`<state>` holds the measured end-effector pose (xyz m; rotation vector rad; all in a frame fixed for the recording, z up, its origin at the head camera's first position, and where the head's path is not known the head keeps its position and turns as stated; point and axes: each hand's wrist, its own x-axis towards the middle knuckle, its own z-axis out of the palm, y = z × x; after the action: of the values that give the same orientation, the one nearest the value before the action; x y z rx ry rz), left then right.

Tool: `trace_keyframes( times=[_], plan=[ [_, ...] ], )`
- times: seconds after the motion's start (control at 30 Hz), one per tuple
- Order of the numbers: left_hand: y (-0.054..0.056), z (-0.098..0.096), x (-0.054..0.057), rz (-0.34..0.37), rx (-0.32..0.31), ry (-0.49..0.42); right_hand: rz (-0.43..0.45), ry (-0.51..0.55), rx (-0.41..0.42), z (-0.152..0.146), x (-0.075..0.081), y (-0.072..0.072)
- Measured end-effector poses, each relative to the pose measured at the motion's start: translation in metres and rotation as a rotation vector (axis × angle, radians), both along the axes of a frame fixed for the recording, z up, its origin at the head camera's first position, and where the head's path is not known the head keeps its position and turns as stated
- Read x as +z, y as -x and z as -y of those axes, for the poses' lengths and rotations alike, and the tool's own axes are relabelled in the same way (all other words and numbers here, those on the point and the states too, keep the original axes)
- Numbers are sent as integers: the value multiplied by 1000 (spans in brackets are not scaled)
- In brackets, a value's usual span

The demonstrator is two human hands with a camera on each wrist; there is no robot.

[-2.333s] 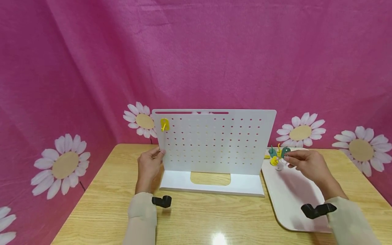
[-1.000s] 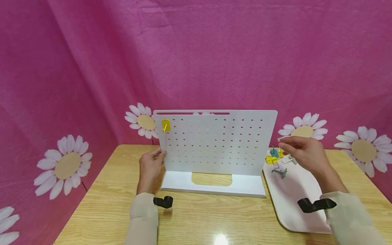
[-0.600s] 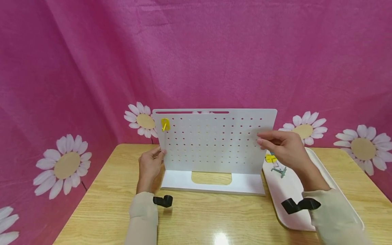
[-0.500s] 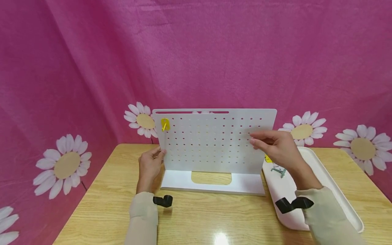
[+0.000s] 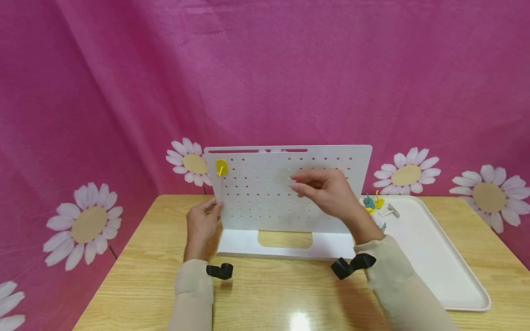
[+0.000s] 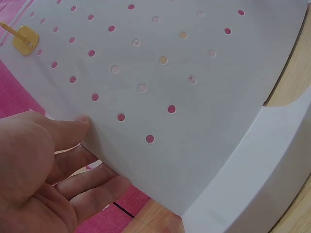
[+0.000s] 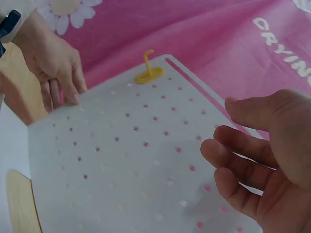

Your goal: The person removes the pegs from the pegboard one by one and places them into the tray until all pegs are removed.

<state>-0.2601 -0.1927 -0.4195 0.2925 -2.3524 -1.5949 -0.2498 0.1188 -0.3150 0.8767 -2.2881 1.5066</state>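
Observation:
A white pegboard (image 5: 265, 202) stands upright on its base, a yellow hook (image 5: 221, 168) mounted at its upper left corner. My left hand (image 5: 203, 223) grips the board's left edge, thumb on the front face and fingers behind, as the left wrist view shows. In front of the board's right half hovers my right hand (image 5: 327, 191), fingers loosely bent. The right wrist view shows nothing between its thumb and fingers. In the tray's back left corner lie a green hook (image 5: 368, 202), a yellow hook (image 5: 378, 201) and a pale hook (image 5: 390, 211); others there are partly hidden by the right arm.
A white tray (image 5: 439, 257) lies on the wooden table (image 5: 265, 289), right of the board. The board's base (image 5: 240, 243) has a cutout at its middle. Behind the table hangs a pink cloth (image 5: 285, 78) with daisies.
Over the tray, my right hand let go of a green hook, which dropped among the others. It then moved left, in front of the board. My left hand stayed on the board's edge.

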Motion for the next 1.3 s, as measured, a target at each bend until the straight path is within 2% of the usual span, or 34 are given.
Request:
trace_keyframes(
  times=[0.27,0.63,0.8,0.93,1.3],
  plan=[
    [-1,2,-1,11,12,-8,-10,8,106,40,1,12],
    [0,4,-1,-13,5,2,48,-146,133,88,12,29],
    [0,5,-1,-14,4,-5,100,-159,181,103,15,35],
    [0,5,0,2,-3,-18,107,-159,215,112,15,41],
    [1,2,-1,-44,-19,-17,133,-123,173,137,14,44]
  ],
)
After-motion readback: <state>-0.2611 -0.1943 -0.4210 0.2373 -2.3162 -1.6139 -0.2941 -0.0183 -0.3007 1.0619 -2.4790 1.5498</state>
